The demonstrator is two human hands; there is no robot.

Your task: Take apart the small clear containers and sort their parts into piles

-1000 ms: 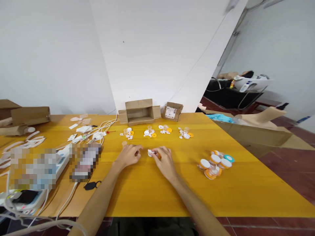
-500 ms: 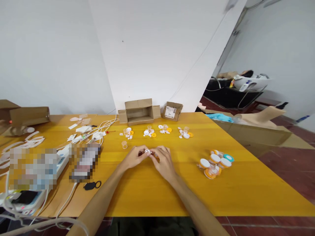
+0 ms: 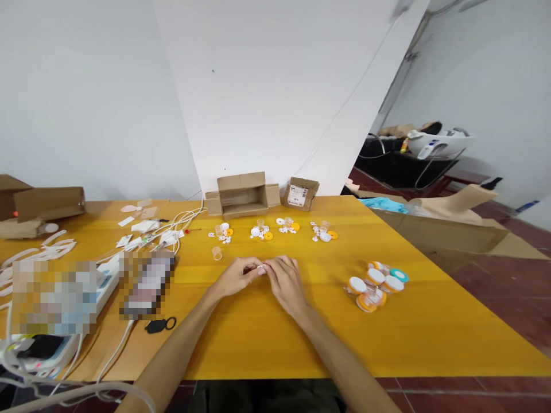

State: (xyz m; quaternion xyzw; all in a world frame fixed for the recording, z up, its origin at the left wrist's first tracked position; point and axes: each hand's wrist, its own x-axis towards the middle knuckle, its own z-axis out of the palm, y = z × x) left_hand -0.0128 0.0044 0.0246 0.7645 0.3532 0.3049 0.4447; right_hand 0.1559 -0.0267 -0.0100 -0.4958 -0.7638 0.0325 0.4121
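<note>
My left hand (image 3: 236, 276) and my right hand (image 3: 286, 281) meet over the middle of the table, fingertips pinched together. Between them is a small white plastic piece (image 3: 261, 268), mostly covered by the fingers; a moment earlier it showed as a disc with holes. Beyond the hands lie several small groups of parts, each with white perforated discs, a white ring (image 3: 255, 232), an orange ring (image 3: 268, 236) and a clear cup (image 3: 260, 224). A lone clear cup (image 3: 217, 253) stands just beyond my left hand.
At right sits a cluster of jars with white lids (image 3: 357, 285) and one teal lid (image 3: 399, 276). An open cardboard box (image 3: 243, 209) and a smaller carton (image 3: 300, 194) stand against the wall. Cables, a power strip (image 3: 109, 281) and a phone (image 3: 148, 284) fill the left side.
The white disc has turned between my fingertips and now shows less of its face. My right fingers have closed in over it. Both hands stay in nearly the same place.
</note>
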